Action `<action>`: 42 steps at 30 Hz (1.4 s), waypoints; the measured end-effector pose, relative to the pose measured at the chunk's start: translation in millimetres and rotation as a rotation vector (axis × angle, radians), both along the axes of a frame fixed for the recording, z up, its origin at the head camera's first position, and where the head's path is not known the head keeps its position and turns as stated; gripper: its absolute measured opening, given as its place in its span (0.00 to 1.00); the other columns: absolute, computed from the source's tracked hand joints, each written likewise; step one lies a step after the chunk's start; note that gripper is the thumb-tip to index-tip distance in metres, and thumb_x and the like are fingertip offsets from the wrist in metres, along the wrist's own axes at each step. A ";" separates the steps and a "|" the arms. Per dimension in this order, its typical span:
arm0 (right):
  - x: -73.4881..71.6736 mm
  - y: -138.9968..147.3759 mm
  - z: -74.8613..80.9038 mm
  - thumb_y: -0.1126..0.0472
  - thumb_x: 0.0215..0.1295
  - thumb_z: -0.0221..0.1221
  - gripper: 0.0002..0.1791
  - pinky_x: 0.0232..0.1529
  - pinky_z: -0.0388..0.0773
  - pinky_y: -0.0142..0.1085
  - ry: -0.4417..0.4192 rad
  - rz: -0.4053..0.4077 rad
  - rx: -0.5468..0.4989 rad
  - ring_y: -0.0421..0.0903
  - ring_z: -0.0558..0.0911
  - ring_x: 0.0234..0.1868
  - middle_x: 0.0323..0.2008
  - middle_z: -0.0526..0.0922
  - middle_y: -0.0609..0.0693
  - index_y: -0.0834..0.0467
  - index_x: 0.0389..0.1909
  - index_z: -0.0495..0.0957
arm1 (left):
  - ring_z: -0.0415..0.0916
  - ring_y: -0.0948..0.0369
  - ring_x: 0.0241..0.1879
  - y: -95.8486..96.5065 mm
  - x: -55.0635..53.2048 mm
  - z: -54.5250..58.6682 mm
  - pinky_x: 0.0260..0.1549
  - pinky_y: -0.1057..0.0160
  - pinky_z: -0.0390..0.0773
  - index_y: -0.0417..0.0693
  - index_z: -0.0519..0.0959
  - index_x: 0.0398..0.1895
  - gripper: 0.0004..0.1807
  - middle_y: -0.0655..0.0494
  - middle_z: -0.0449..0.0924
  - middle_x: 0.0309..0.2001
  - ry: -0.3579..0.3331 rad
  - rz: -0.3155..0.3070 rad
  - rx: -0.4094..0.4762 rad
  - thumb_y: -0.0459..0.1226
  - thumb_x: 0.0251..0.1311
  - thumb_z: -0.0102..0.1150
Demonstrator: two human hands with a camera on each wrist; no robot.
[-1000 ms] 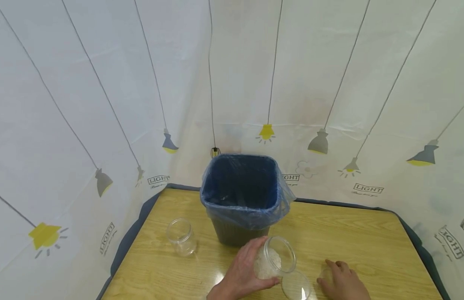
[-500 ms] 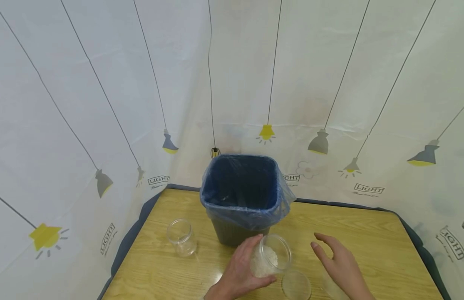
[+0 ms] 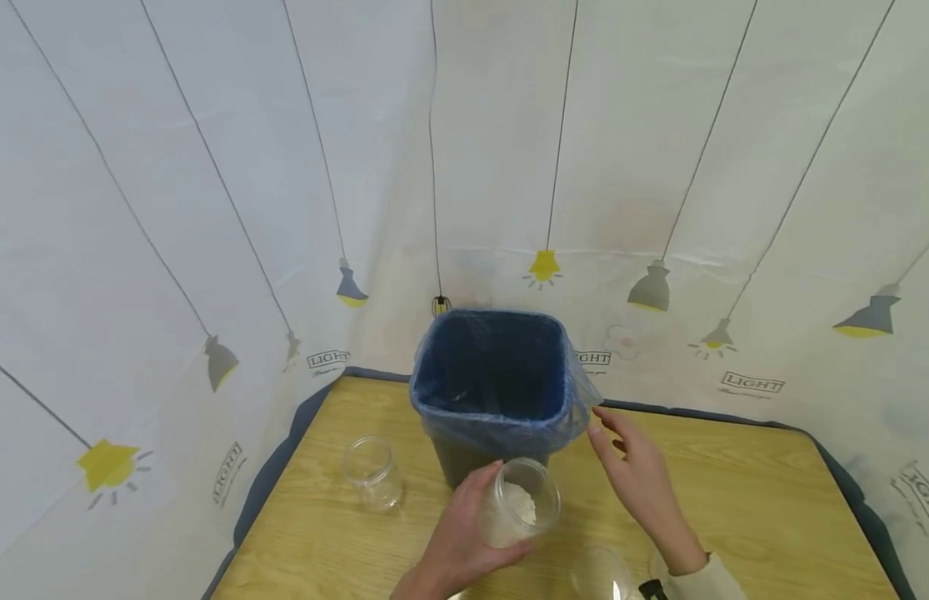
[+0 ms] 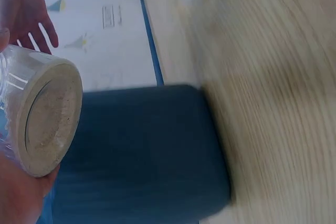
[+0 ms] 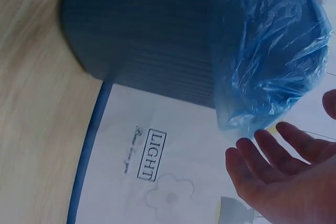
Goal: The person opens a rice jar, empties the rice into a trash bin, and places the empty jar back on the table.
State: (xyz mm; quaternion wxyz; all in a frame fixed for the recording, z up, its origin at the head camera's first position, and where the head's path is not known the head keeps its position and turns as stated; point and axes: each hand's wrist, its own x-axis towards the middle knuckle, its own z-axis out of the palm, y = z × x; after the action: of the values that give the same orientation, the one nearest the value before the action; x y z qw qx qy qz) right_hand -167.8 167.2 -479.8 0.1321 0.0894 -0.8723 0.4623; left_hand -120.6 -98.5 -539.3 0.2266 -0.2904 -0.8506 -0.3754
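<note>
My left hand (image 3: pixel 457 537) grips a clear plastic jar (image 3: pixel 545 500) part full of white grains that look like rice. The jar leans with its mouth toward the right, just in front of the bin (image 3: pixel 464 462). In the left wrist view the underside of the jar (image 4: pixel 51 119) shows. My right hand (image 3: pixel 640 475) hovers right of the bin with loosely bent fingers. Its fingertips (image 5: pixel 244 145) are close to the loose corner of the blue bin bag (image 5: pixel 262 56); whether they touch it I cannot tell. The bag lines the bin and folds over its rim.
A second clear jar (image 3: pixel 372 477) stands open at the left of the wooden table (image 3: pixel 314 533). One clear round lid (image 3: pixel 601 573) lies near the front edge; another lid (image 3: pixel 656 567) is partly hidden by my right wrist. A lamp-printed cloth (image 3: pixel 494 150) surrounds the table.
My right hand has lifted off a lid on the table and moved forward and left to the bin bag's edge. The left hand has shifted slightly left with the jar.
</note>
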 end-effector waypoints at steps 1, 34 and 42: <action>-2.4 -2.2 2.1 0.49 0.82 0.50 0.27 0.59 0.77 0.60 -0.006 -0.001 -0.016 0.63 0.76 0.65 0.67 0.75 0.64 0.64 0.70 0.73 | 0.77 0.53 0.60 -4.1 -0.2 1.0 0.56 0.52 0.80 0.44 0.67 0.72 0.58 0.51 0.76 0.65 -0.003 0.011 0.011 0.48 0.34 0.88; -35.8 -29.4 27.4 0.44 0.83 0.46 0.37 0.60 0.78 0.54 -0.249 0.123 -0.140 0.64 0.75 0.68 0.73 0.67 0.66 0.65 0.80 0.56 | 0.79 0.48 0.51 -133.5 -46.6 80.4 0.37 0.48 0.81 0.43 0.66 0.72 0.56 0.45 0.78 0.61 0.053 0.285 0.048 0.43 0.37 0.85; -36.7 -33.8 25.1 0.44 0.82 0.48 0.35 0.53 0.83 0.46 -0.256 0.116 -0.189 0.61 0.78 0.65 0.71 0.70 0.65 0.64 0.78 0.60 | 0.76 0.41 0.58 -136.2 -69.7 113.6 0.47 0.40 0.80 0.39 0.67 0.71 0.54 0.38 0.75 0.64 0.090 0.246 0.000 0.44 0.39 0.84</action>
State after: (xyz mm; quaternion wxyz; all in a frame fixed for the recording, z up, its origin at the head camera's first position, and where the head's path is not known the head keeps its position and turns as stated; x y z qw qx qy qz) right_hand -204.6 133.5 -454.7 0.0008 0.0670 -0.8280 0.5567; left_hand -190.2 -234.7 -425.7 0.3090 -0.2006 -0.8686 -0.3315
